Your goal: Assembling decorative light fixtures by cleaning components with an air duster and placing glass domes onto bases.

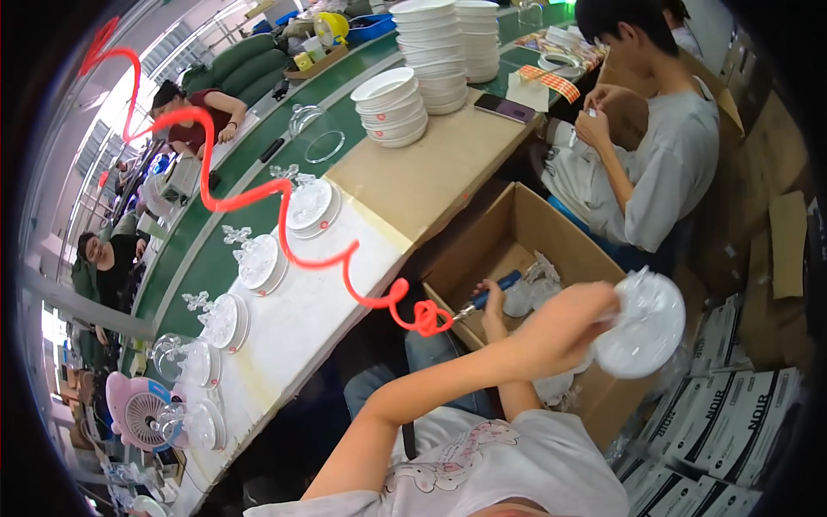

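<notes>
My left hand [573,326] is closed on the edge of a round white base [644,340] with clear, shiny plastic over it, held at the right above a cardboard box. The left forearm crosses over my right arm. My right hand [493,310], lower and partly behind the left forearm, is wrapped round a blue-handled air tool [508,280]. A red coiled hose [226,203] runs from the tool up to the far left. Inside the open cardboard box [564,228] lie clear plastic-wrapped pieces [519,299].
Several white bases with clear ornaments [226,320] line the white tabletop [314,297]. White stacks [392,112], a clear dome [319,136] and a phone [505,108] stand beyond. A co-worker [672,164] sits at the right; printed cartons [741,422] lie below. A pink fan [142,412] stands left.
</notes>
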Demonstrator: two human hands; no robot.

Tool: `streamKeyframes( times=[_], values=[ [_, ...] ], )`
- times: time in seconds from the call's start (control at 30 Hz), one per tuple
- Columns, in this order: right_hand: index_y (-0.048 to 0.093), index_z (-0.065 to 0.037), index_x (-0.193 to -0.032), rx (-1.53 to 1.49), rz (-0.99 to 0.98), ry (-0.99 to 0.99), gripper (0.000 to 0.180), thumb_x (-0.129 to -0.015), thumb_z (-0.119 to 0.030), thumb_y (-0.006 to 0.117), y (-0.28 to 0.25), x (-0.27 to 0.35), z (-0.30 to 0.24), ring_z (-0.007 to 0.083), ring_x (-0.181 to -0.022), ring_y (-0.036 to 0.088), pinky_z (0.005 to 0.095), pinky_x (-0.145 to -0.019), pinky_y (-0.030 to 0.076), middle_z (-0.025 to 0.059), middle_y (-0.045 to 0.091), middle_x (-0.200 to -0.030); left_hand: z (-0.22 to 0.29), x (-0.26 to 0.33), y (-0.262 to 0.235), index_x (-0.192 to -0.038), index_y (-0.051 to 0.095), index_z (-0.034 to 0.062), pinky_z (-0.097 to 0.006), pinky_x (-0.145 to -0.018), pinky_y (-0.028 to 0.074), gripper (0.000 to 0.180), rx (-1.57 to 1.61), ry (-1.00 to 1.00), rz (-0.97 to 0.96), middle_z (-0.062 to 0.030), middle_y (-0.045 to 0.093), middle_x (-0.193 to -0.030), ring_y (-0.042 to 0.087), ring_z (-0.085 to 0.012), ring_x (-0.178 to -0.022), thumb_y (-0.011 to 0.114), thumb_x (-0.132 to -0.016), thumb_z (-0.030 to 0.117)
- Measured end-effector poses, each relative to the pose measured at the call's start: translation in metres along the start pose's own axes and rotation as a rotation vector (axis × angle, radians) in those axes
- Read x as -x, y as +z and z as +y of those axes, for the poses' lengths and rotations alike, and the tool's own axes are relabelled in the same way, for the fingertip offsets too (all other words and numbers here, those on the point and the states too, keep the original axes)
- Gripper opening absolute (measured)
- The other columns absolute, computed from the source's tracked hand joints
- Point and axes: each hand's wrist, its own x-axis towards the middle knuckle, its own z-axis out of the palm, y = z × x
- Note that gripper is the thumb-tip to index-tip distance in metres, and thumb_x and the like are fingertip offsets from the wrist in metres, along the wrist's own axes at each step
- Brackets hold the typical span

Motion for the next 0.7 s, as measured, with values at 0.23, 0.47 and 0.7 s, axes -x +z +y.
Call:
streamKeyframes(
  times=[0.23, 0.47, 0.7],
  values=[
    [0.056, -0.004, -0.093, 0.179, -0.099, -0.582, 0.019, -0.073, -0.004, 0.056, -0.038, -0.008, -0.08, 0.012, -0.063, 0.054, 0.024, -0.058, 0.045, 0.0029, 0.056, -0.081, 0.103, 0.196, -0.137, -0.09, 0.054, 0.0014, -0.047, -0.09, 0.043, 0.02, -0.14, -0.319, 0.26, -0.0116, 0.06, -0.087, 0.058, -0.0267, -0.087, 0.057, -0.074, -0.009],
    [0.049, 0.004, -0.106, 0.432, -0.609, -0.299, 0.036, -0.071, -0.008, 0.05, 0.008, 0.061, -0.226, 0.0161, -0.068, 0.055, 0.0262, -0.068, 0.045, 0.0076, 0.057, -0.077, 0.122, 0.314, -0.213, -0.099, 0.056, -0.0014, -0.032, -0.089, 0.041, 0.033, -0.542, -0.535, 0.668, -0.0136, 0.059, -0.101, 0.055, -0.0244, -0.1, 0.054, -0.069, -0.013],
    [0.053, 0.004, -0.104, 1.01, -1.067, 0.197, 0.042, -0.07, -0.02, 0.056, 0.085, 0.121, -0.206, 0.0163, -0.066, 0.058, 0.025, -0.063, 0.046, 0.0101, 0.059, -0.071, 0.05, 0.292, -0.291, -0.113, 0.05, 0.0056, -0.031, -0.084, 0.042, 0.042, -0.42, -0.452, 0.378, -0.0083, 0.059, -0.094, 0.057, -0.0205, -0.092, 0.054, -0.074, -0.009]
  ],
)
